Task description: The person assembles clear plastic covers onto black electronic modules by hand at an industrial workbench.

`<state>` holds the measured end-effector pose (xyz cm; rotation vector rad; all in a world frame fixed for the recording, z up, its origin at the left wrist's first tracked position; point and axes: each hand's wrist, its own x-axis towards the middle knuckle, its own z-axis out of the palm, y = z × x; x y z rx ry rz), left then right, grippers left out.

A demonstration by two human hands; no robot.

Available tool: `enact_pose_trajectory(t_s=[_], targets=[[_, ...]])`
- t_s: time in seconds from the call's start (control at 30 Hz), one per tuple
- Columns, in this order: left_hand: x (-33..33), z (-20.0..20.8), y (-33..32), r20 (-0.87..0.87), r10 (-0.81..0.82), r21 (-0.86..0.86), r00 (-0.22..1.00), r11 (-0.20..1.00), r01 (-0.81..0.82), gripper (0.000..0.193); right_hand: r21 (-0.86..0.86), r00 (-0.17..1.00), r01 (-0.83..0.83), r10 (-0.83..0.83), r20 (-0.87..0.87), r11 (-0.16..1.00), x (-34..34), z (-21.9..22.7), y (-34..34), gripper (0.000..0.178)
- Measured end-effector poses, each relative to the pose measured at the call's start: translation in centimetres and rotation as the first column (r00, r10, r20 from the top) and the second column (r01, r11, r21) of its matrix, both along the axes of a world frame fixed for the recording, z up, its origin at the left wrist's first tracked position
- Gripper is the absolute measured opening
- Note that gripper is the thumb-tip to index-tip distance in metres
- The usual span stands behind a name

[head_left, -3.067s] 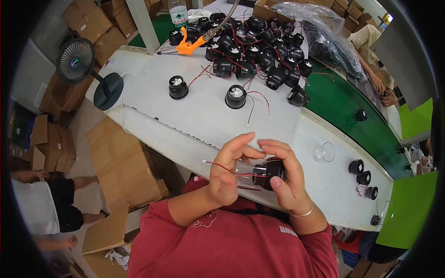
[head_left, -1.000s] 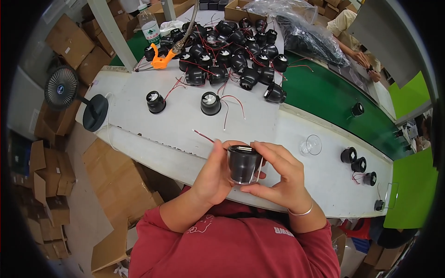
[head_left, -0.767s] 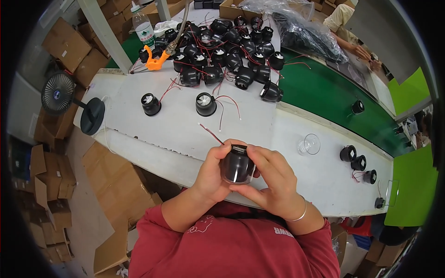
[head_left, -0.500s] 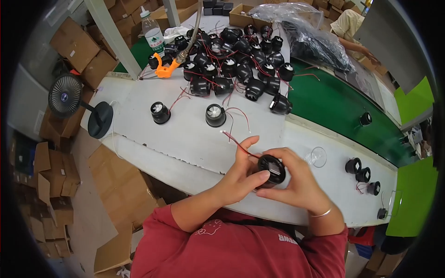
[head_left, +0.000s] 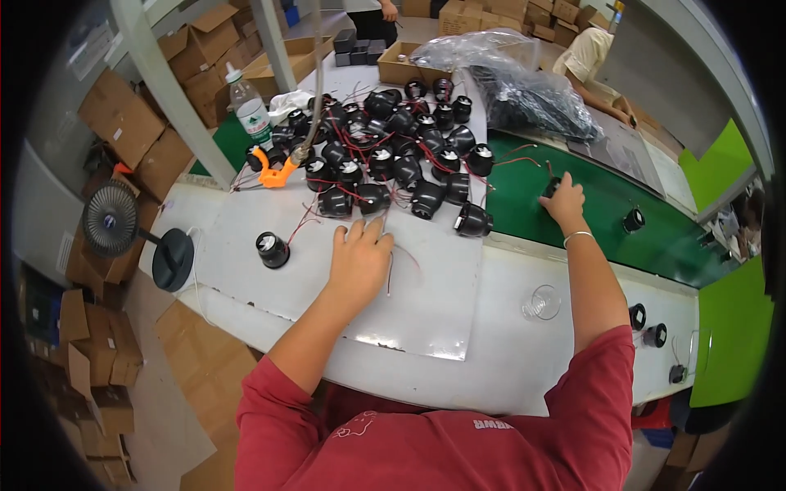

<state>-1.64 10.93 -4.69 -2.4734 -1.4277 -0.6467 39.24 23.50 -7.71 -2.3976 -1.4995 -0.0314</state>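
Note:
My left hand [head_left: 359, 255] lies palm down on the white table [head_left: 426, 311], closed over a small black round part; only the part's thin red and white wires [head_left: 390, 274] stick out beside my fingers. A matching black round part [head_left: 272, 250] stands alone to its left. My right hand [head_left: 565, 200] is stretched out onto the green belt [head_left: 589, 237], fingers around another black part [head_left: 550, 186] that rests on the belt.
A pile of black wired parts [head_left: 393, 155] fills the table's far side, with an orange clip [head_left: 274, 170] and a water bottle [head_left: 250, 110] at its left. A small fan [head_left: 110, 217], a clear cup [head_left: 542, 303], a plastic bag [head_left: 524, 90], cardboard boxes and another person [head_left: 594, 53] surround me.
Both hands held one black part near my chest. Now they have parted: the right hand carried the part out to the green belt, the left reached forward over a part on the table.

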Motion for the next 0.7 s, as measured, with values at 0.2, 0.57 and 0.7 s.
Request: enact_pose_trajectory(t_s=[0.2,0.57,0.7], targets=[[0.1,2.5,-2.9,0.252,-0.098,-0.023,0.963,0.994,0.108,0.011,0.336,0.708,-0.549,0.640,-0.299,0.765,-9.2,10.1,-9.4,0.042],[3.4,7.1,-9.0,0.635,-0.347,-0.060,0.690,0.869,0.492,0.011,0.513,-0.229,-0.797,0.625,-0.746,0.319,-16.5,7.7,-23.1,0.057],[4.8,7.1,-10.8,0.858,-0.117,-0.367,0.500,0.540,0.758,0.013,0.476,-0.355,-0.857,0.443,-0.824,0.198,-14.1,6.9,-25.5,0.039]])
